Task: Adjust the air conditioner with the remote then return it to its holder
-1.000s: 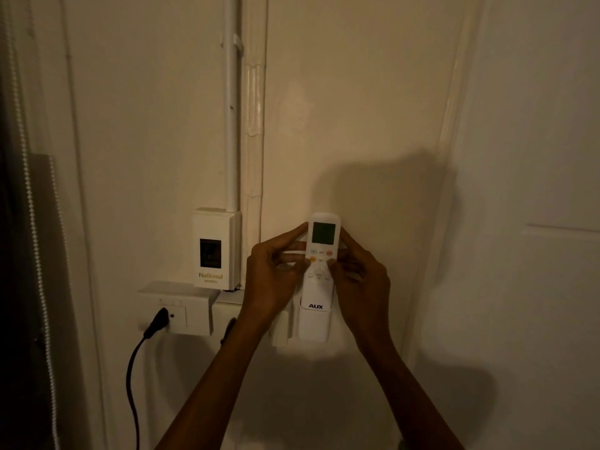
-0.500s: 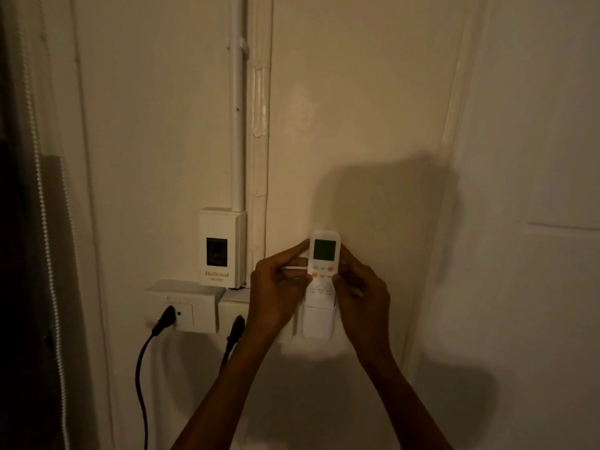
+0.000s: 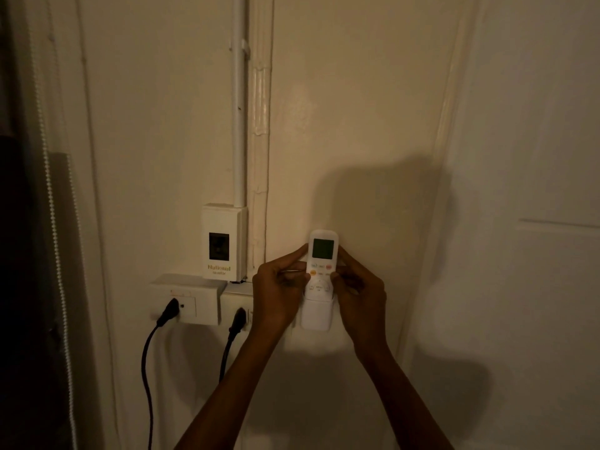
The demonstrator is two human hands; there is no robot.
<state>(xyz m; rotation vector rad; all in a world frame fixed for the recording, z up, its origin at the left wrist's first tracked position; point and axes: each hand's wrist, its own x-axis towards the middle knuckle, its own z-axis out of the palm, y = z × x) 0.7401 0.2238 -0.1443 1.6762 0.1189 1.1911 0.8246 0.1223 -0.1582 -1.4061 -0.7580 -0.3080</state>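
While we face the cream wall (image 3: 373, 125) | white remote (image 3: 322, 264) upright, lower half sunk in its wall holder (image 3: 316, 315), screen above | left hand (image 3: 279, 297) fingers pinch remote's left edge | right hand (image 3: 360, 293) fingers pinch its right edge | two black plugs (image 3: 168, 311) sit in sockets to the left, beneath a National box (image 3: 222, 243).

Cream wall (image 3: 357, 108) carries white holder (image 3: 316, 316); breaker box (image 3: 223, 243); two sockets (image 3: 185, 298).

Glossy white plastic remote (image 3: 321, 264), holder (image 3: 315, 315).
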